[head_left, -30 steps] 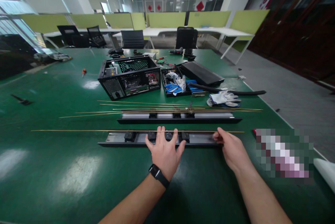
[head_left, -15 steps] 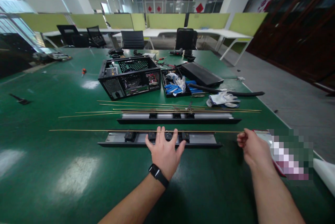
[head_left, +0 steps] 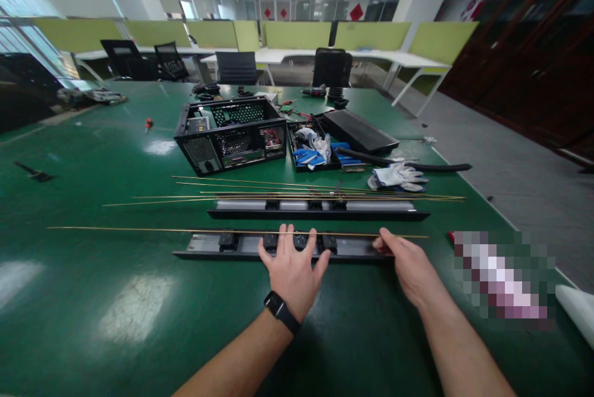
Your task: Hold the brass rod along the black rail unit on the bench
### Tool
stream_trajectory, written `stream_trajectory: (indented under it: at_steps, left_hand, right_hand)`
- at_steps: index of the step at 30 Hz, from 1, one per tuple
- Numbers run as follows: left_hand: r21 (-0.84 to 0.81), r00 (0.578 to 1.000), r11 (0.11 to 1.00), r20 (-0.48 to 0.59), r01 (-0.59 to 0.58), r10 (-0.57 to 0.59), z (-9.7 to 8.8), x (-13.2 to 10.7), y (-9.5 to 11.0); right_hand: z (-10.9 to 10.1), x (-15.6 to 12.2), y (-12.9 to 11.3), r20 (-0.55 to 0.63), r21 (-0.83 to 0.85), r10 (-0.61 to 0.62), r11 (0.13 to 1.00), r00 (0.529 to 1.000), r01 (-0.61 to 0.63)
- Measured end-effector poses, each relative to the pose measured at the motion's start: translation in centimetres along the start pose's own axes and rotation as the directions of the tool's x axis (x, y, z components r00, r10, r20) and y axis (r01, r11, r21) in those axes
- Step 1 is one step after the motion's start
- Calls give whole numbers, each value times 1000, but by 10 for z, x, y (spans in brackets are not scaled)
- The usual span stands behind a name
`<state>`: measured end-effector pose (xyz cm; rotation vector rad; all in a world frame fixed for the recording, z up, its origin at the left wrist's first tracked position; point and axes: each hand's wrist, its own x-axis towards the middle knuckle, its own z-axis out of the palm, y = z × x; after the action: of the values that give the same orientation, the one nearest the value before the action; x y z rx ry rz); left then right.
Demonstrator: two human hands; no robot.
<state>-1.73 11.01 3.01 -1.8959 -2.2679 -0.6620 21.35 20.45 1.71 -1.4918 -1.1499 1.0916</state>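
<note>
My left hand (head_left: 294, 267), with a dark smartwatch on its wrist, lies spread over a dark channel-shaped rail (head_left: 199, 245). Its fingertips reach across a thin brass-coloured rod (head_left: 130, 229) that runs lengthwise along the rail's far edge. Between finger and thumb, my right hand (head_left: 399, 255) pinches that rod near the rail's right end, and a short length sticks out to the right. Black blocks (head_left: 229, 240) sit inside the rail, some partly covered by my left fingers. Just behind lies a second similar rail (head_left: 292, 206), with several more thin rods (head_left: 153, 198) on or near it.
An open black computer case (head_left: 232, 137) stands farther back. Right of it are a black tray (head_left: 297, 162) holding gloves, a dark panel (head_left: 359, 131), a black strip (head_left: 431, 166) and a white glove (head_left: 399, 176). A blurred-out packet (head_left: 501, 279) lies right of my right hand.
My right hand has moved left, from beyond the rail to its right end. The rod has slid left, its left end now farther out. My left hand has stayed in place.
</note>
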Motion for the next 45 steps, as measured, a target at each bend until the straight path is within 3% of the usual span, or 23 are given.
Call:
stream_trajectory:
  at_steps: [6, 12, 20, 27, 31, 34, 39, 45]
  left_hand:
    - [5, 1000, 1000, 2, -2, 2, 0, 0, 0]
    - [6, 1000, 1000, 4, 6, -6, -1, 0, 1]
    - [3, 1000, 1000, 4, 2, -2, -1, 1, 0]
    - [16, 1000, 1000, 5, 5, -5, 0, 1, 0]
    - [16, 1000, 1000, 2, 3, -3, 0, 1, 1]
    - [15, 1000, 1000, -1, 5, -5, -1, 1, 1]
    - [18, 1000, 1000, 6, 0, 0, -1, 1, 1]
    - [20, 1000, 1000, 4, -2, 2, -1, 1, 1]
  right_hand:
    - [1, 1, 3, -43, 22, 27, 999, 999, -27]
    - [-6, 11, 6, -114, 190, 110, 978, 987, -88]
    - [-41, 35, 12, -374, 298, 182, 952, 910, -68]
    - [-52, 43, 11, -446, 334, 250, 937, 859, -100]
    - [-50, 38, 8, -418, 355, 258, 929, 871, -105]
    - [-41, 29, 7, -336, 340, 249, 932, 908, -129]
    - [-16, 10, 6, -151, 212, 157, 969, 976, -124]
    - [-2, 0, 2, -55, 49, 42, 998, 998, -39]
